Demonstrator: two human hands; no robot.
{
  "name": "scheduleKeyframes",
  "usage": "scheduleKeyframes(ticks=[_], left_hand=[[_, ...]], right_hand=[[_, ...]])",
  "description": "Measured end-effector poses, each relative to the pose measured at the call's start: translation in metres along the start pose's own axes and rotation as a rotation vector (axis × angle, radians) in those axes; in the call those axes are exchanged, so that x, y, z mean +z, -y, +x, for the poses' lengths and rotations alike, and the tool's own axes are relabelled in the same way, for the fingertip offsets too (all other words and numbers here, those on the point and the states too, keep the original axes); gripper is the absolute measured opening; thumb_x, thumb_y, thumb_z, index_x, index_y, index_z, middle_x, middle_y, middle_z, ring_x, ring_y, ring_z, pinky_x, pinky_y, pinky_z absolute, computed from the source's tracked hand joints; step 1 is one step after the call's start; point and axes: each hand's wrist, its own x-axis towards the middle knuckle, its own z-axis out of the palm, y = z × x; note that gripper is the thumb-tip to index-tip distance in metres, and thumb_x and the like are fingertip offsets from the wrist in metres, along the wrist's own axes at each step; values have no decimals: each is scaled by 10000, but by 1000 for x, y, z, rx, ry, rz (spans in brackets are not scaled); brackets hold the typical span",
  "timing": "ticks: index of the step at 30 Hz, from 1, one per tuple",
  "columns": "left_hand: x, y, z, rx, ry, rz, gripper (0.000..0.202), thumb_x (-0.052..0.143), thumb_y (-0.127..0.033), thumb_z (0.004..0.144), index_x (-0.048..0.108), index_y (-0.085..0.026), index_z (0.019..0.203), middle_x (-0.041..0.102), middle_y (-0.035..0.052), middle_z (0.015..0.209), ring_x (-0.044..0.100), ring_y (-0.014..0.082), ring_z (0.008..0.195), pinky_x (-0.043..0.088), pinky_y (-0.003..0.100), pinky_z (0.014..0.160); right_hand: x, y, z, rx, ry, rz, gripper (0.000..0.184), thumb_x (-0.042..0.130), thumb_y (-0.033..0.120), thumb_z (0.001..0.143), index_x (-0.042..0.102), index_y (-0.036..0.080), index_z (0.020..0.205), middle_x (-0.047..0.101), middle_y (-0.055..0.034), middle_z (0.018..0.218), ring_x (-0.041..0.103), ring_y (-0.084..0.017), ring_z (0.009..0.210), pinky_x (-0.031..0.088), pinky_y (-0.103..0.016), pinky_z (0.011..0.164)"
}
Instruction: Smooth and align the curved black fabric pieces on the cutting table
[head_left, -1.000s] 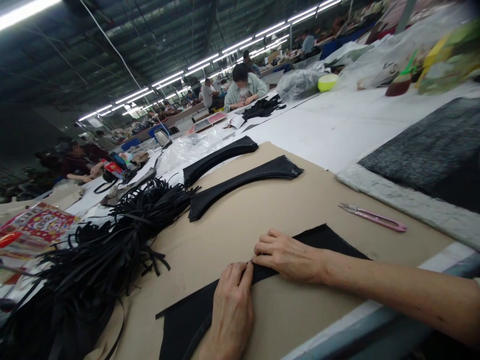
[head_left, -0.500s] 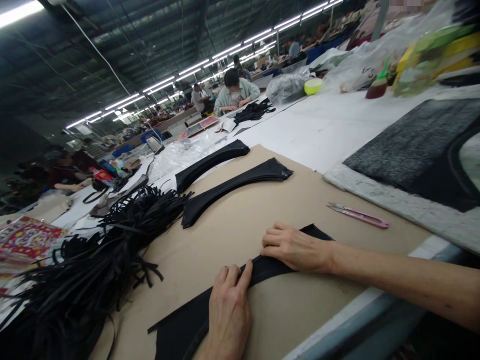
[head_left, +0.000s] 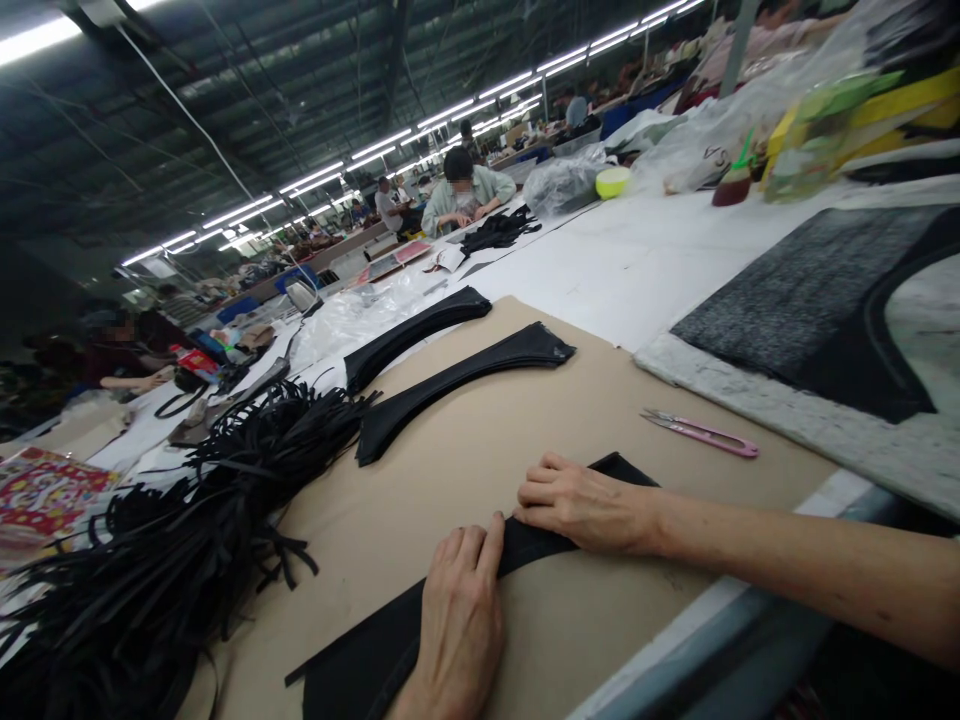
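Observation:
A long curved black fabric piece (head_left: 360, 665) lies along the near edge of a brown cardboard sheet (head_left: 480, 450). My left hand (head_left: 459, 620) rests flat on its middle, fingers together and stretched forward along its upper edge. My right hand (head_left: 581, 503) lies on the piece just to the right, fingers curled down onto the same edge. The fingertips of the two hands are nearly touching. Neither hand lifts the fabric.
Two more curved black pieces (head_left: 457, 375) (head_left: 409, 330) lie farther back. A big heap of black strips (head_left: 187, 520) fills the left. Pink thread snips (head_left: 701, 433) lie to the right, beside a grey felt pad (head_left: 817, 290). Other people work at tables behind.
The camera has shifted, so everything sits slightly lower and to the left. My left hand has slid a little along the fabric edge; my right hand stays pressed on it.

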Motion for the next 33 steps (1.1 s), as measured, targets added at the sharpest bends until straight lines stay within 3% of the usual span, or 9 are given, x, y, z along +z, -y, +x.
scheduleKeyframes(ticks=[5, 10, 15, 23, 28, 33], left_hand=[[1, -2, 3, 66, 13, 124, 541, 464, 6, 807, 535, -201, 1302, 600, 54, 946, 544, 212, 852, 496, 357, 767], [5, -4, 7, 98, -30, 103, 525, 440, 39, 773, 568, -162, 1241, 595, 89, 1114, 544, 221, 960, 490, 358, 848], [6, -8, 10, 89, 8, 57, 470, 433, 41, 775, 585, -130, 1186, 622, 66, 990, 544, 214, 894, 484, 346, 828], [3, -15, 17, 89, 25, 140, 647, 453, 40, 778, 480, -230, 1366, 610, 43, 963, 527, 211, 851, 442, 341, 757], [-1, -19, 26, 76, 46, 132, 619, 453, 45, 771, 527, -239, 1317, 609, 55, 1030, 536, 215, 888, 439, 351, 788], [2, -27, 34, 47, 57, -6, 466, 414, 44, 809, 609, -203, 1152, 609, 50, 1075, 543, 195, 932, 449, 330, 834]], right_hand=[[-3, 0, 0, 10, 14, -12, 122, 507, 159, 963, 626, 172, 987, 578, -20, 859, 473, -174, 797, 303, -341, 713], [-7, -8, -8, 20, 1, 19, 171, 465, 138, 970, 634, 162, 965, 583, -31, 840, 486, -170, 798, 316, -331, 745], [-11, -20, -22, 36, 10, 32, 234, 408, 116, 976, 636, 164, 1000, 595, -44, 855, 493, -175, 810, 323, -325, 762], [-16, -20, -36, 43, 19, 3, 212, 448, 111, 956, 621, 159, 1068, 616, -50, 950, 507, -182, 867, 331, -340, 777], [-16, -19, -40, 69, 21, 13, 232, 467, 114, 949, 609, 170, 1124, 622, -57, 990, 518, -188, 905, 338, -344, 810], [-17, -20, -40, 104, 38, 34, 266, 510, 96, 917, 614, 186, 1145, 622, -53, 1029, 520, -191, 935, 341, -344, 831]])
